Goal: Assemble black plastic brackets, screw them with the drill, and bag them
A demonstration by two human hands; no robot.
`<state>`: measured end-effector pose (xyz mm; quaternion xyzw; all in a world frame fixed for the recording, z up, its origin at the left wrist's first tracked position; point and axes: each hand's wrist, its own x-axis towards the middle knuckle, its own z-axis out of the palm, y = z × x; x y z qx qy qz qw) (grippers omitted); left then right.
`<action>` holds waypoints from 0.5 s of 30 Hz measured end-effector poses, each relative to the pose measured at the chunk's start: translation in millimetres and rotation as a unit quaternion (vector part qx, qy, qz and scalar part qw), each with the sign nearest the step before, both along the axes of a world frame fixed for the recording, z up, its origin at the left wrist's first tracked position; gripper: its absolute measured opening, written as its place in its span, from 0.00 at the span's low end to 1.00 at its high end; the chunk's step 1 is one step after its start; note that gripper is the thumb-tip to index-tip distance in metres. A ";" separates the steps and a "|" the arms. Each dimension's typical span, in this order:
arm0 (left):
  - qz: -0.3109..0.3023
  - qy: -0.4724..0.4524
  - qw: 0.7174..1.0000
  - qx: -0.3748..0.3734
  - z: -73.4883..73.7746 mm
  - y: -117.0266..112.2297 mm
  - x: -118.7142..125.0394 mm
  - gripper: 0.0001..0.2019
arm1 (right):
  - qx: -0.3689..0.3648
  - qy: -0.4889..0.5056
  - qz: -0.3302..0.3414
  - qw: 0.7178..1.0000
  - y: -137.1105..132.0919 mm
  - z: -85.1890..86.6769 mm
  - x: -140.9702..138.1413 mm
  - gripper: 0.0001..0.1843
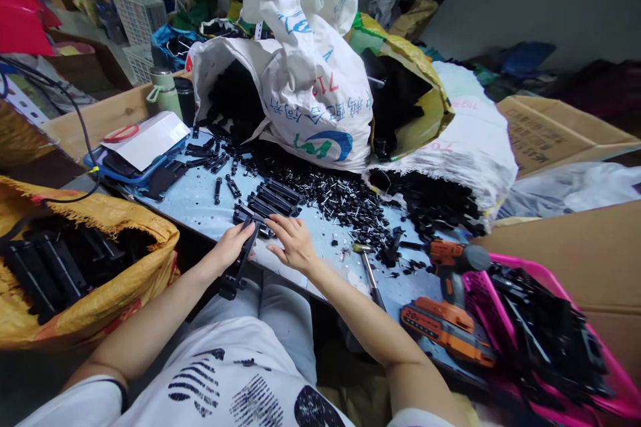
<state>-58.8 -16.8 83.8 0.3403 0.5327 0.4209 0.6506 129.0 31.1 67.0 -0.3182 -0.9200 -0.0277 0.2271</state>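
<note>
My left hand [233, 247] is wrapped round a long black plastic part [243, 260], held tilted over my lap at the table's front edge. My right hand [293, 242] is just right of it, palm down with fingers spread, its fingertips near the upper end of that part; I cannot tell whether they touch it. Just beyond my hands, several similar black parts [275, 199] lie side by side on the light blue table [187, 197]. A pile of small black pieces and metal pins [340, 203] spreads out behind and to the right.
A hammer [369, 273] and an orange cordless drill [448, 307] lie on the right, beside a pink basket [621, 380] of black parts. White sacks [320, 93] stand at the back. At left are a yellow sack [150, 227] and a blue tray [145, 177].
</note>
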 end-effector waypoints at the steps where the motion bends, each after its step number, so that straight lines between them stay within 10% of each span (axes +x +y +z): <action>1: 0.003 -0.003 1.000 0.000 0.8 0.3 0.2 0.22 | 0.002 0.000 -0.006 1.000 -1.0 0.2 1.2 0.27; 15: -0.068 -0.022 0.992 -0.105 -7.0 1.4 6.7 0.19 | 0.075 0.004 0.050 0.996 4.0 -17.0 14.9 0.12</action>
